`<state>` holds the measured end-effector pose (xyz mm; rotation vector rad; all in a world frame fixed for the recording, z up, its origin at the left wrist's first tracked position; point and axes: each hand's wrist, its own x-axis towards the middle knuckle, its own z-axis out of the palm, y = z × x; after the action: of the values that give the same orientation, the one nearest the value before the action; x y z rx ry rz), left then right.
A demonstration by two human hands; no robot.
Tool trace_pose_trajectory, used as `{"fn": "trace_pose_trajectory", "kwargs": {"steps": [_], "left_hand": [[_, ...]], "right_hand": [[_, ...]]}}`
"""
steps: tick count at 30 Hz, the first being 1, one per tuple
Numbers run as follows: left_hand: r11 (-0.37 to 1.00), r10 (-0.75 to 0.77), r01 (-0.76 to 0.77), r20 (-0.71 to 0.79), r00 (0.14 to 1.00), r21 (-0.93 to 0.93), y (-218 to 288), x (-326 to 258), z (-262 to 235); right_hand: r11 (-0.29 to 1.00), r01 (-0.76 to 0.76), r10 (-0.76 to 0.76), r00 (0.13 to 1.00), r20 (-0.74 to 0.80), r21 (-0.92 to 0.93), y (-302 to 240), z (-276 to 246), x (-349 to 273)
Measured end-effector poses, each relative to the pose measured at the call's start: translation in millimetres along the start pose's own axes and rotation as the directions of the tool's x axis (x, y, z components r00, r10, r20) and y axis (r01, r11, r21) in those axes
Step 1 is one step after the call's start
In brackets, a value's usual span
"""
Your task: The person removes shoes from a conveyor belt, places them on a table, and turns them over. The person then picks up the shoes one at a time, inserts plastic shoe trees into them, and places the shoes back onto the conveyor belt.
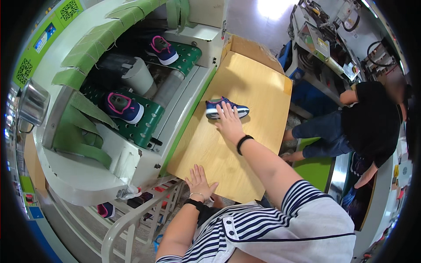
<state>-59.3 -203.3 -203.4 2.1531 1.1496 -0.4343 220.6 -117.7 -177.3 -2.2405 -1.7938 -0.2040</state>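
Nearly straight and only a little apart, the fingers of the right hand (231, 125) lie across the middle of a navy shoe (212, 111) with pink trim and a white sole. It is a light, open hold: the hand rests on the shoe from the near side and is not closed around it. The shoe is directly under these fingers, on a wooden board (265, 94), with its toe pointing to the right of them. It seems somewhat tilted, but the hand hides its middle, so I cannot be sure.

Nearer to the body and to the left of this hold, the left hand (199, 183) is open, fingers spread, with nothing in it. It is at the board's near left edge; whether it presses there, I cannot tell.

Left of the hold is a pale machine (94, 175), where two similar shoes (125, 109) stand on green perforated plates (151, 118). Beyond the hold, cardboard (258, 50) borders the board's far end. Well to the right, a person in a dark top (370, 125) bends away.
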Motion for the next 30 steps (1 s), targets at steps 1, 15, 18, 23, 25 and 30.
{"fn": "trace_pose_trajectory", "kwargs": {"steps": [1,15,18,23,25,30], "left_hand": [[1.000,0.002,-0.002,0.008,1.000,0.003,-2,2,-1],[0.988,-0.011,0.019,-0.053,0.999,0.151,-1,4,11],[0.987,0.011,0.002,-0.079,0.997,0.162,-1,3,13],[0.992,0.027,-0.022,-0.037,0.999,0.128,2,-8,-3],[0.998,0.054,-0.049,-0.128,0.990,0.044,-6,-11,-4],[0.834,0.023,-0.274,-0.466,0.884,-0.479,-32,4,-15]], "right_hand": [[1.000,-0.007,0.007,1.000,0.005,0.001,2,-6,-12],[0.365,-0.755,0.831,0.528,0.174,0.544,-44,-4,-45],[0.426,-0.706,0.772,0.610,0.179,0.566,-35,-10,-46],[0.494,-0.374,-0.010,0.901,0.435,0.785,-20,-38,-103],[0.458,-0.447,-0.068,0.845,0.531,0.769,-30,-54,-132],[0.479,-0.354,-0.085,0.892,0.444,0.803,-39,-57,-169]]}}
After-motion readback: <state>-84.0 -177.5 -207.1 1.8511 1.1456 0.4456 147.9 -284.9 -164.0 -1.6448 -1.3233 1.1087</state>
